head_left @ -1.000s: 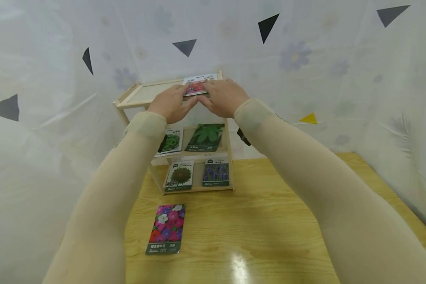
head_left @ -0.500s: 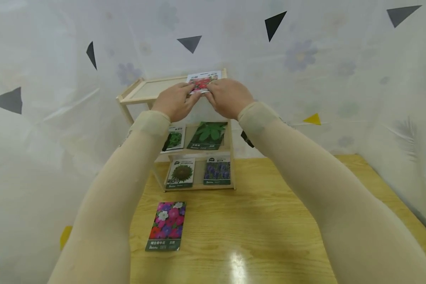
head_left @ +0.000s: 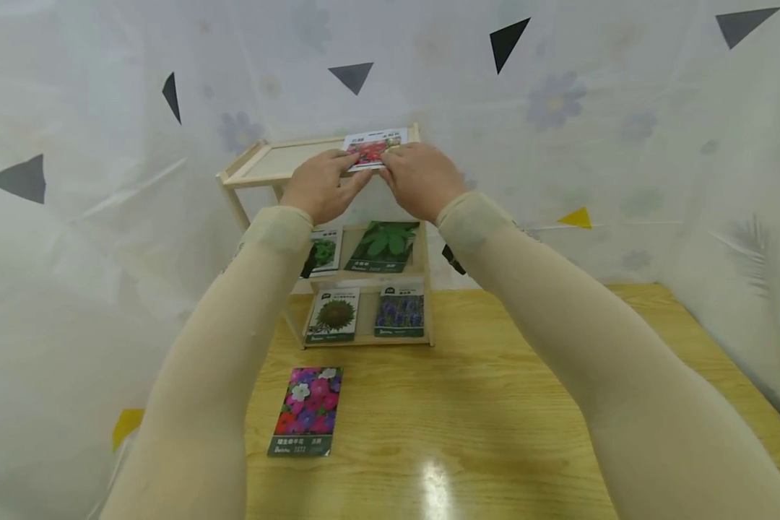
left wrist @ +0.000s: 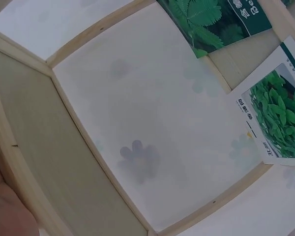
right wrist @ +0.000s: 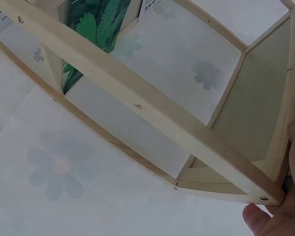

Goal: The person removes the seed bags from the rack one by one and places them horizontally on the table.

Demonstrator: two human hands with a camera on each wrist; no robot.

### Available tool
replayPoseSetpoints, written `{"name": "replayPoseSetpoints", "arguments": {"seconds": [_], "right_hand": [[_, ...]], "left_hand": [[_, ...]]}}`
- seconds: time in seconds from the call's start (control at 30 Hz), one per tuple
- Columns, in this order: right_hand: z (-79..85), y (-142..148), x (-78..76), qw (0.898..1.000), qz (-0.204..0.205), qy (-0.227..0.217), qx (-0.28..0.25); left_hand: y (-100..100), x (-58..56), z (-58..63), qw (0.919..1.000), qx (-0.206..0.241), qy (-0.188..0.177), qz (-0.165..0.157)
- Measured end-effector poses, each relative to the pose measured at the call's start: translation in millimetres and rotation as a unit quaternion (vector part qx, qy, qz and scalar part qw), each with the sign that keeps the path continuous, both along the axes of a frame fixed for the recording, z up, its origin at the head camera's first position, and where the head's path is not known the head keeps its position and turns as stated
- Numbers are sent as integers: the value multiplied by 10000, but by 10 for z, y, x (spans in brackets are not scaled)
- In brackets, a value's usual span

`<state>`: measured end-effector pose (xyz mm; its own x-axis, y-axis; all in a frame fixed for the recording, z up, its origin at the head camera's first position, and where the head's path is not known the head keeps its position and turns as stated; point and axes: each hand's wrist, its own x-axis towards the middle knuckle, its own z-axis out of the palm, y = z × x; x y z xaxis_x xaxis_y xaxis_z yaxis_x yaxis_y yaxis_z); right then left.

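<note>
A seed packet with red flowers (head_left: 372, 148) lies at the right end of the wooden rack's top shelf (head_left: 286, 159). My left hand (head_left: 323, 185) touches its near left part with extended fingers. From the other side, my right hand (head_left: 424, 180) touches its near right part. Both thumbs reach towards each other at the shelf's front edge. The left wrist view looks up under the shelf, with part of the left hand (left wrist: 10, 209) beside the rail. The right wrist view has the right hand (right wrist: 287, 216) at the shelf corner; the packet is hidden there.
Below are two leafy-green packets, one dark (head_left: 385, 247) and one white-bordered (head_left: 325, 251). On the bottom shelf stand a sunflower-like packet (head_left: 334, 315) and a purple-flower packet (head_left: 399, 310). A petunia packet (head_left: 307, 410) lies on the wooden table (head_left: 494, 433), left of centre.
The head view has shifted slightly, so the rack sits a little higher and further right in it. The hands stay at the red-flower packet, which keeps its place on the shelf.
</note>
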<state>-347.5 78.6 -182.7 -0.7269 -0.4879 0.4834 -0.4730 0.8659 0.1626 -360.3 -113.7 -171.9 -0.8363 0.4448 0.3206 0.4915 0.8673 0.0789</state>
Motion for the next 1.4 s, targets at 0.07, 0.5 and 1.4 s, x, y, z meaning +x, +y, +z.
{"name": "replayPoseSetpoints", "arguments": {"seconds": [0.07, 0.5, 1.4], "right_hand": [[-14, 4, -3, 9999, 0, 109, -31], [-105, 9, 0, 9963, -41, 814, -288], [-165, -24, -72, 9814, 488, 1807, -416]], "left_hand": [[3, -5, -5, 10000, 35, 40, -20], [-17, -34, -103, 9973, 540, 439, -246], [-91, -76, -238, 9809, 699, 1736, -535]]}}
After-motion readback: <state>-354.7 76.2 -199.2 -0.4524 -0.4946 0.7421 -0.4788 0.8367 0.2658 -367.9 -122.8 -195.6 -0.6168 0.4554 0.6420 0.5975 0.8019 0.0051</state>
